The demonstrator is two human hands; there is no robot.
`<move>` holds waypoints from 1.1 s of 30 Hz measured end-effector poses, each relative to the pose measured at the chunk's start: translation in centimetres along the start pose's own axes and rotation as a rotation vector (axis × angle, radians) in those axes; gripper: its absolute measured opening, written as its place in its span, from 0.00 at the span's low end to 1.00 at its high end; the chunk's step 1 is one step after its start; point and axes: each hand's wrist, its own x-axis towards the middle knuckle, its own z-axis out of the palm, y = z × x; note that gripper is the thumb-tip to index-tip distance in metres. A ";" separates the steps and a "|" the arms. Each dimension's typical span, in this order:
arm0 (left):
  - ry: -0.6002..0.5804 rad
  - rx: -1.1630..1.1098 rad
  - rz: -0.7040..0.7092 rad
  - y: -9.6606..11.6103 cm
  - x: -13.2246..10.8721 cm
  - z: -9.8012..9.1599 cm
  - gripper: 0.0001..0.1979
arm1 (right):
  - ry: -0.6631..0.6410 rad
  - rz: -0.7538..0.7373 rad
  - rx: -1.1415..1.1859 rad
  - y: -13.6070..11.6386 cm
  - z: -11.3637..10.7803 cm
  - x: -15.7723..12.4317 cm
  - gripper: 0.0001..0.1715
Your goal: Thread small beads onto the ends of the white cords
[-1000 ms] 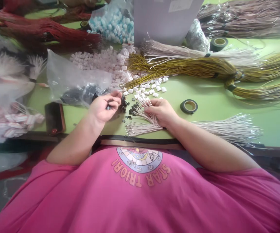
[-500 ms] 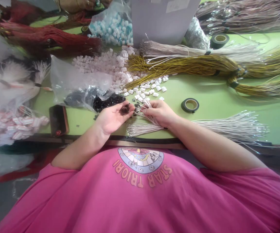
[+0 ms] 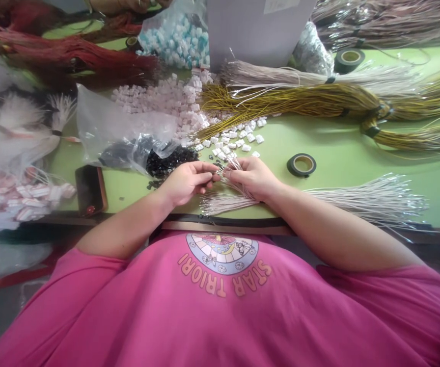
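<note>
Near front edge of green table (image 3: 342, 140), R hand (image 3: 256, 178) has grip closed round thin white wires (image 3: 238, 187), tips twd L hand (image 3: 189, 182). L fingers bent in at tips; can't tell if grip holds anything. Small blk plastic pcs (image 3: 172, 162) heaped just beyond L hand; small wht plastic blocks (image 3: 246, 148) beyond both.

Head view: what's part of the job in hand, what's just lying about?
Seemingly in use:
- white wires, gripped by the right hand
- left hand, fingertips at the wire ends
- black parts, piled beside it

Seemingly lying about:
- phone
- near tape roll
- yellow wires
- white blocks, role unclear
</note>
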 end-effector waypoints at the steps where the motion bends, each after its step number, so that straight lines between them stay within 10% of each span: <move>1: -0.007 0.013 0.025 -0.2 0.2 0.0 0.08 | 0.005 0.002 -0.002 0.0 0.0 0.0 0.11; 33: 0.142 0.217 0.281 -1.4 1.0 0.2 0.08 | -0.036 -0.003 -0.123 0.0 0.1 0.0 0.12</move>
